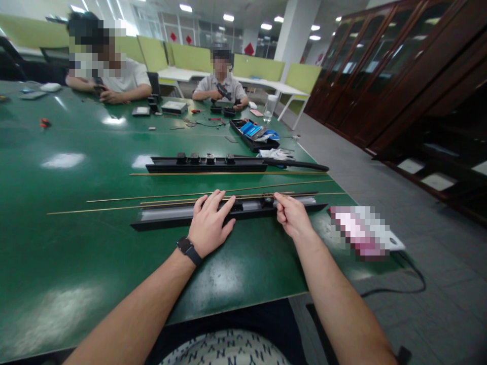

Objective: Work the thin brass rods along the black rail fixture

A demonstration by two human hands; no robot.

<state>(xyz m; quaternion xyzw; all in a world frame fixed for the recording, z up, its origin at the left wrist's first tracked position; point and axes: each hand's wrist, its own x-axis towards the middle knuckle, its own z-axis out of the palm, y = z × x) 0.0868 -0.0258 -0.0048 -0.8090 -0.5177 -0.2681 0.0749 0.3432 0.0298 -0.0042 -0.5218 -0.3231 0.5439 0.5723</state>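
A long black channel rail (167, 221) with a pale inner strip lies across the table in front of me. My left hand (210, 225), a dark watch on its wrist, rests over the rail with its fingers spread. Near the rail's right part my right hand (292, 214) has thumb and forefinger pinched together. What is between those fingertips is too small to make out. Just left of them a small black block (267, 202) sits in the rail. Thin brass-coloured rods (93, 209) run along the rail's far edge, partly passing behind my fingers.
Beyond lies a second black rail (163, 166) carrying several small black blocks, with a black strip (300, 165) to its right. White gloves (276, 154) and a black tray (249, 139) holding blue packs are farther back. Two people sit across the green table (76, 253).
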